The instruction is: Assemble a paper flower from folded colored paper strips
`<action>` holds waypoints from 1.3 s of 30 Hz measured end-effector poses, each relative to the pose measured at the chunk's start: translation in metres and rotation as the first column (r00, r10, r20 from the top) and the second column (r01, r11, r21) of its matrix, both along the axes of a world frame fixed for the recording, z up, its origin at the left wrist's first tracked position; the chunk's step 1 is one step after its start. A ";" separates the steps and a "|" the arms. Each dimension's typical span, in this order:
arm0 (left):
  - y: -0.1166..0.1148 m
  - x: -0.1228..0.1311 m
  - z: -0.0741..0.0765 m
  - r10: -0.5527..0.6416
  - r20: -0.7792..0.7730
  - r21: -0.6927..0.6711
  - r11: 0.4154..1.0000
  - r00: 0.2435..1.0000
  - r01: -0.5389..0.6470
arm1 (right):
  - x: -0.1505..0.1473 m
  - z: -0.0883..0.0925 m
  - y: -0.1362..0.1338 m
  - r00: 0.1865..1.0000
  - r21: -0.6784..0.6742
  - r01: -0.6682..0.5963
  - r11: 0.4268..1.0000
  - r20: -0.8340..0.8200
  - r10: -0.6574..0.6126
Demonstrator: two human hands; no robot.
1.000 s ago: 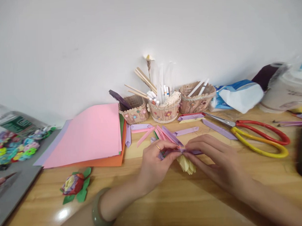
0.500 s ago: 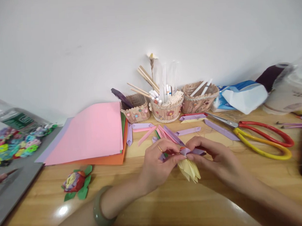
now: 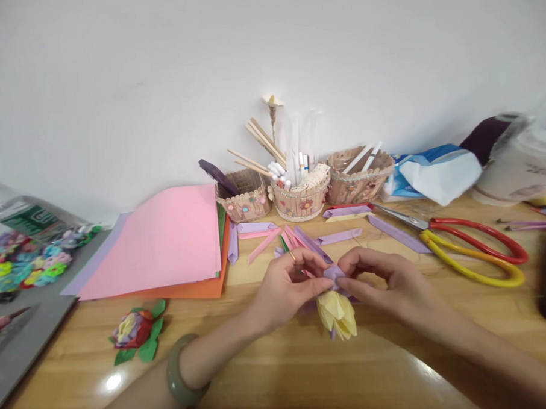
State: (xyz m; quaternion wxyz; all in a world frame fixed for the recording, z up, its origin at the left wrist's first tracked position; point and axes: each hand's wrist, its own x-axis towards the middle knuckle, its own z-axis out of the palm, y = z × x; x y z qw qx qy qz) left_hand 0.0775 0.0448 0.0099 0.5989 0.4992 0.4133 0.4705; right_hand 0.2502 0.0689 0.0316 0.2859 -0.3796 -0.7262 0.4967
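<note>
A paper flower (image 3: 337, 313) with pale yellow petals and purple paper at its base hangs petals-down between my hands, above the wooden table. My left hand (image 3: 288, 288), with a ring and a green bangle on the wrist, pinches the purple paper (image 3: 334, 274) from the left. From the right, my right hand (image 3: 385, 278) pinches the same purple piece between thumb and forefinger. Folded strips of purple and pink paper (image 3: 297, 238) lie just behind my fingers. Parts of the flower's base are hidden by the fingertips.
Coloured paper sheets (image 3: 166, 245) are stacked left of centre, with a finished paper flower (image 3: 134, 331) in front. Large scissors (image 3: 474, 244) lie at right. Three decorated baskets (image 3: 302, 203) stand along the wall. A tissue pack (image 3: 438, 170) sits near a plastic cup (image 3: 518, 169).
The flower has tipped in my fingers, so more of the yellow petals and the purple base face me. Both hands stay in nearly the same spot, still pinching it.
</note>
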 end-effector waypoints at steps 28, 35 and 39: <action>0.002 -0.003 -0.001 0.075 -0.075 0.108 0.992 0.994 -0.067 | 0.000 -0.005 -0.005 0.992 0.409 0.041 0.911 0.089 -0.085; 0.006 -0.001 -0.003 0.067 -0.095 0.023 0.998 0.993 -0.065 | 0.003 -0.007 0.001 0.990 0.647 0.057 0.761 0.060 -0.125; 0.002 -0.002 -0.003 0.267 -0.217 0.269 0.941 0.939 -0.206 | 0.004 0.001 0.000 0.966 0.625 0.193 0.757 0.017 -0.260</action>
